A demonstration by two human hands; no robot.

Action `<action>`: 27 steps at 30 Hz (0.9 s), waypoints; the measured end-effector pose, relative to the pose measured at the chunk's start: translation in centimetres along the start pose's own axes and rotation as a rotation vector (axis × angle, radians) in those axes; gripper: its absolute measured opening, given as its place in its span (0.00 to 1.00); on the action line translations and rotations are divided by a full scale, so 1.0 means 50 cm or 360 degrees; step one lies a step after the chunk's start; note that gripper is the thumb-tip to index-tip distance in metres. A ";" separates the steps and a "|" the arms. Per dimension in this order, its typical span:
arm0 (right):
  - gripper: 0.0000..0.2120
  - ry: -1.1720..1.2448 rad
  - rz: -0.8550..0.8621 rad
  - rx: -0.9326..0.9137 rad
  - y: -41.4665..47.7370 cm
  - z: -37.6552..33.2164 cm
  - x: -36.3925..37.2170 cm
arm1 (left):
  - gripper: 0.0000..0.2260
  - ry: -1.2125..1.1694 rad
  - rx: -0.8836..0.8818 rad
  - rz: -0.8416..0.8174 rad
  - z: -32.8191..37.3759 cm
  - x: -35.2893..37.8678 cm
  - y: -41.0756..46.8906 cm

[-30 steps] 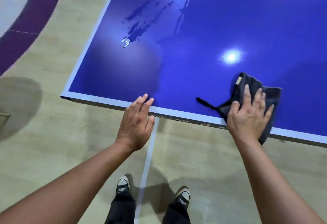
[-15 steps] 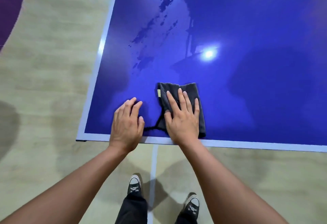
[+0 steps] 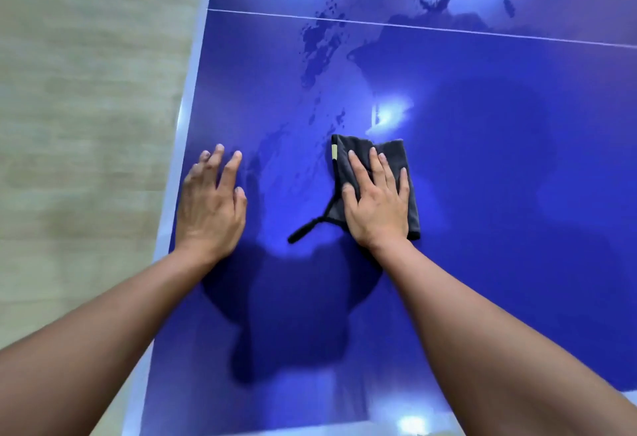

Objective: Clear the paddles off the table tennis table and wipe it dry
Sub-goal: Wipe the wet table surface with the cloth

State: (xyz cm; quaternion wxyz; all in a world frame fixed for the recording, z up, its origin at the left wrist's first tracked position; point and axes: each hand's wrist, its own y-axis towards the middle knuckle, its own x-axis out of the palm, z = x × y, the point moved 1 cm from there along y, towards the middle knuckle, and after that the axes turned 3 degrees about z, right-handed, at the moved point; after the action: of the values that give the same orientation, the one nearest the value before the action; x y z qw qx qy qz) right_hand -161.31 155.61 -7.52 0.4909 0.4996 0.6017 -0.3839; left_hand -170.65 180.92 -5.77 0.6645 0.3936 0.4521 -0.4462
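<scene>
Well out to the left of the left hand [image 3: 210, 204] lies a pale wood-grain floor [image 3: 86, 125]. Just beside that hand's outer edge runs the white border stripe [image 3: 179, 167] of the blue table tennis worktop [image 3: 517, 215]. The left hand is palm down just inside the stripe, fingers straight and spread, holding nothing. Whether every fingertip touches the surface is hard to tell.

The two hands are apart. In the gap between them, faint thin wet streaks [image 3: 272, 160] mark the blue. A black cord loop [image 3: 306, 230] trails from the near left corner of the cloth [image 3: 408, 173] toward the left hand and lies flat on the worktop.

The right hand [image 3: 377, 204] lies flat on top of the dark grey folded cloth, fingers straight and slightly parted, pressing it onto the surface rather than gripping it. Cloth shows past the fingertips and along the hand's right side. A small beige tag [image 3: 334, 153] sits on the cloth's left edge, just left of the index finger.

Beyond the right hand's fingertips is a bright glare of light [image 3: 389, 113]. Farther out, dark wet patches [image 3: 319, 46] spread up the worktop to a thin white line [image 3: 448, 29] that crosses it from side to side, with more patches on the line's far side. On the near side of both hands, between the bare forearms, the person's shadow [image 3: 293, 315] darkens the blue.
</scene>
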 end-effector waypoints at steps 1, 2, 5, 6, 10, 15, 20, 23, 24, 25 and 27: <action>0.28 0.0002 0.0012 0.0005 0.049 0.001 0.003 | 0.24 0.0002 -0.0024 -0.0012 -0.004 0.006 0.041; 0.28 0.0005 0.0024 0.0011 0.096 0.002 0.006 | 0.25 -0.0007 -0.0050 -0.0033 -0.007 0.013 0.072; 0.28 0.0029 0.0037 0.0002 0.241 0.002 0.014 | 0.26 -0.0022 -0.0089 -0.0041 -0.011 0.040 0.106; 0.28 0.0025 0.0037 -0.0001 0.294 0.003 0.017 | 0.26 -0.0028 -0.0086 -0.0021 -0.012 0.048 0.112; 0.28 0.0023 -0.0016 -0.0038 0.475 -0.003 0.019 | 0.25 -0.0034 -0.0091 0.0021 -0.015 0.058 0.115; 0.28 0.0023 -0.0103 -0.0208 0.639 -0.019 0.023 | 0.25 0.0022 -0.0090 0.0017 -0.010 0.059 0.123; 0.28 0.0032 -0.0114 -0.0147 0.743 -0.050 0.035 | 0.25 0.0031 -0.0078 0.0019 -0.014 0.062 0.131; 0.28 0.0016 -0.0104 -0.0152 0.758 -0.060 0.039 | 0.25 0.0037 -0.0067 0.0020 -0.016 0.063 0.138; 0.28 0.0018 -0.0124 -0.0171 0.748 -0.064 0.037 | 0.25 0.0045 -0.0070 0.0014 -0.019 0.063 0.136; 0.29 0.0028 -0.0144 -0.0199 0.731 -0.069 0.036 | 0.24 0.0049 -0.0073 0.0005 -0.019 0.062 0.133; 0.29 0.0045 -0.0142 -0.0283 0.680 -0.084 0.037 | 0.24 0.0044 -0.0071 -0.0002 -0.020 0.062 0.131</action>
State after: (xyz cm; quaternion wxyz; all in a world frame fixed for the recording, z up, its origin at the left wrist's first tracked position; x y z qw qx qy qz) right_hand -128.96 167.03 -7.43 0.5070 0.4321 0.6621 -0.3433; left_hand -164.07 183.02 -8.20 0.6666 0.3843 0.4714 -0.4310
